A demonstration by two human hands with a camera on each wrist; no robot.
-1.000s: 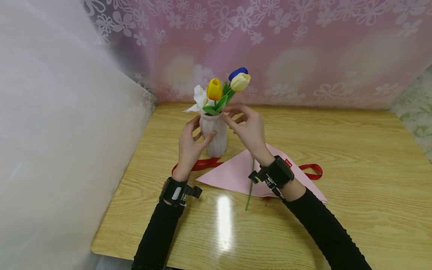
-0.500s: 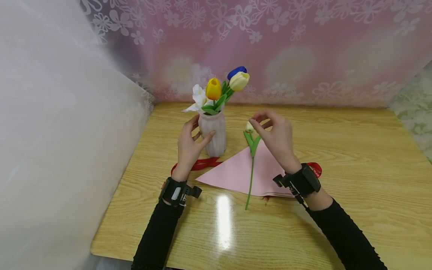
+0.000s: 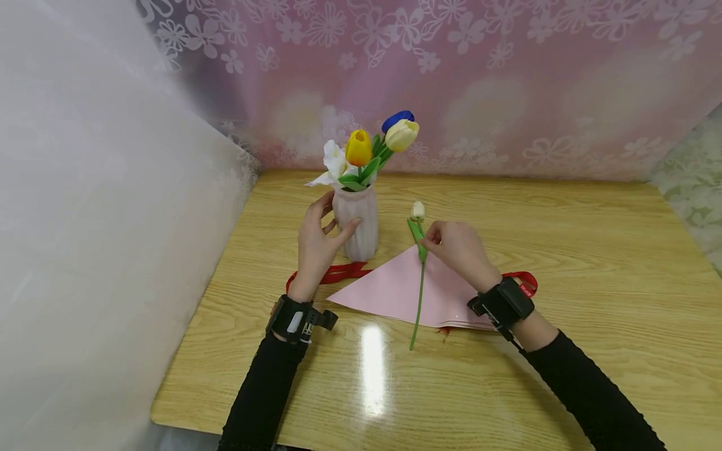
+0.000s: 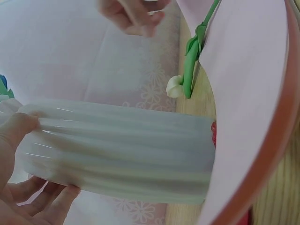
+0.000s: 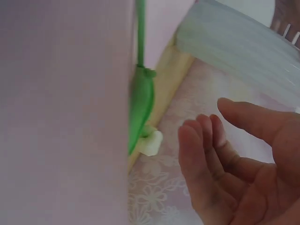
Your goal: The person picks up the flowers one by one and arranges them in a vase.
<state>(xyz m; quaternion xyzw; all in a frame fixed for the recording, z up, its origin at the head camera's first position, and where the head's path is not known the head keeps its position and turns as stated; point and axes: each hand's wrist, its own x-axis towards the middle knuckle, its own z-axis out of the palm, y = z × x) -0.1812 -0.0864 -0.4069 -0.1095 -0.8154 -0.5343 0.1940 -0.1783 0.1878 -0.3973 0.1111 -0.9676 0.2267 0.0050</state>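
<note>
My left hand point(image 3: 317, 237) holds the white ribbed vase point(image 3: 365, 228), its thumb on the near side and its fingers round the left. Upright in the vase are a yellow tulip point(image 3: 358, 149), a cream tulip point(image 3: 402, 136), a blue flower point(image 3: 398, 119) and a white flower point(image 3: 335, 161). A single white tulip point(image 3: 418, 211) with green leaves and a long stem lies across folded pink paper point(image 3: 383, 289). Over its leaves hovers my right hand point(image 3: 459, 250). Both wrist views show that hand apart from the tulip, fingers loosely bent, with nothing between thumb and fingers point(image 5: 192, 145).
Red ribbon point(image 3: 341, 274) lies by the vase's base, and a red loop point(image 3: 523, 283) pokes out right of the paper. Behind the wooden table point(image 3: 609, 263) hangs a pink floral curtain point(image 3: 485, 81). A white sheet point(image 3: 101, 188) borders the left side.
My right hand has left the vase's rim, moved right and then down over the lying tulip, uncovering its bloom. The left hand stays on the vase.
</note>
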